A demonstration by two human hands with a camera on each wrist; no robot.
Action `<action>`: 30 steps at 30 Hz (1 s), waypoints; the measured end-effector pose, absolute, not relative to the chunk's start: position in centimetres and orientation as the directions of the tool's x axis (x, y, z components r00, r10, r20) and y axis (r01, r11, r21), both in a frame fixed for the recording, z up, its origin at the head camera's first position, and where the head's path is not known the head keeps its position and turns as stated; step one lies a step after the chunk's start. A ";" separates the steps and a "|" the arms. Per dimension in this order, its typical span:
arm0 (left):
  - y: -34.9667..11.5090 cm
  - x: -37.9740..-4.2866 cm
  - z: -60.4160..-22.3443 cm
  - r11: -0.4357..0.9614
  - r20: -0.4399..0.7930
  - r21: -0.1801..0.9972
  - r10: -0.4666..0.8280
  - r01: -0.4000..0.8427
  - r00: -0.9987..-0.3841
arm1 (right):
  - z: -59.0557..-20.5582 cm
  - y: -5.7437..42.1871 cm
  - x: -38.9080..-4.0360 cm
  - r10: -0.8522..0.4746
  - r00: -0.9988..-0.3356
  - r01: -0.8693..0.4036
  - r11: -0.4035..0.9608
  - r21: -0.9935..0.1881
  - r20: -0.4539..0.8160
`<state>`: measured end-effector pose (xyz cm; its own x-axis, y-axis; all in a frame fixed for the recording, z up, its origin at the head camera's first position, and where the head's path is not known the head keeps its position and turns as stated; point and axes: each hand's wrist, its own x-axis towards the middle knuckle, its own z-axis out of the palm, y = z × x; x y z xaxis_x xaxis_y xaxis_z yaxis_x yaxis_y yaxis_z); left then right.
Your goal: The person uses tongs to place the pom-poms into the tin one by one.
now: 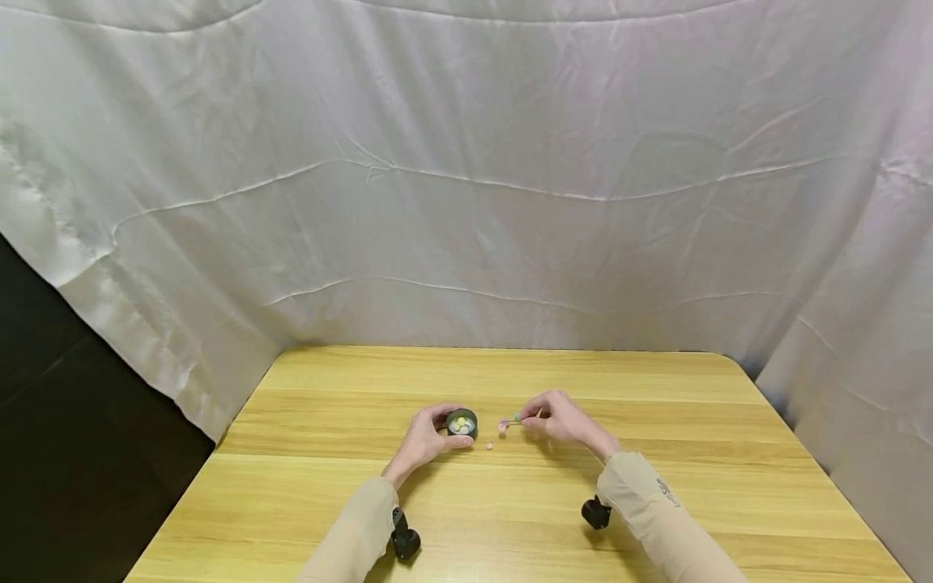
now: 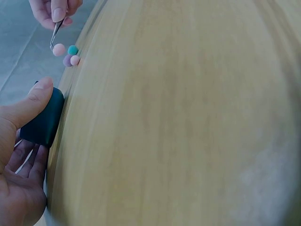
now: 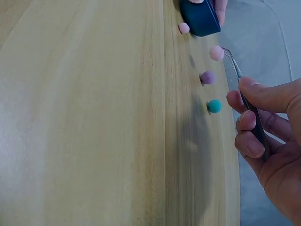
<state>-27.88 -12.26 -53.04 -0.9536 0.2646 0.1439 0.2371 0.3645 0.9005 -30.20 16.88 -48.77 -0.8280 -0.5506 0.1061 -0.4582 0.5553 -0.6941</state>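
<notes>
Across the head view, I observe the left hand (image 1: 423,437) curved around a dark cup (image 1: 476,429), thumb on the near side and fingers on the far side. The right hand (image 1: 560,417) pinches tweezers (image 3: 259,131), tips directed toward the cup. Each forearm wears a beige sleeve (image 1: 357,526), with a black device (image 1: 406,541) at the wrist. The table (image 1: 496,518) has a yellow wood-grain top; a pale, creased curtain (image 1: 481,243) hangs behind it. The cup's mouth faces upward and exposes yellow balls (image 1: 462,421) among paler ones.

From the left wrist, I read the thumb against the cup wall, with the fingers on the opposite side. Wood grain fills most of this view. The cup interior is hidden.

From the right wrist, I confirm the grip: thumb and fingers press on the tweezers' dark handle, and the bent metal tips hold a pink ball (image 3: 217,53), which appears raised above the table. A purple ball (image 3: 207,77) and a teal ball (image 3: 214,106) rest on the wood, the teal farther from the cup. A second pink ball (image 3: 184,28) rests just beside the cup.
</notes>
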 end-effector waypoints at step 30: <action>-12.3 -27.7 -52.8 0.352 0.143 0.906 0.270 0.236 -0.952 | -47.6 14.1 -30.3 -0.569 -0.812 -0.473 0.514 -0.716 0.129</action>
